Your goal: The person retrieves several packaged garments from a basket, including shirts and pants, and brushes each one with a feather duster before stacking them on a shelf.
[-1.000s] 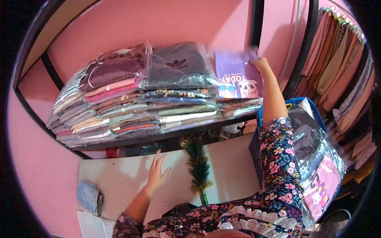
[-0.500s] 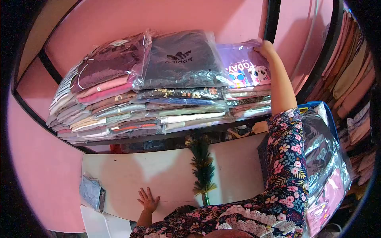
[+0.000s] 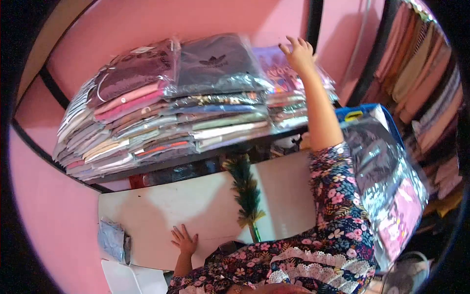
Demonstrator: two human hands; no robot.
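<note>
A pink wall backs a dark-framed shelf stacked with folded garments in clear plastic. The right hand is raised over the rightmost pile, its fingers spread and loose, pinching nothing, the palm just above or lightly on the purple printed T-shirt in a clear bag that lies on top of that pile; whether there is contact cannot be told. To seat this bag well, a flat palm pressing down and back toward the wall seems best, so the slippery plastic squares up with the packs under it and does not slide off the front edge. Just beside it lies a dark grey bagged shirt with a trefoil logo. The left hand rests flat, fingers slightly apart, on the white tabletop below, a good brace while reaching up. A large clear blue-trimmed bag hangs by the right arm.
</note>
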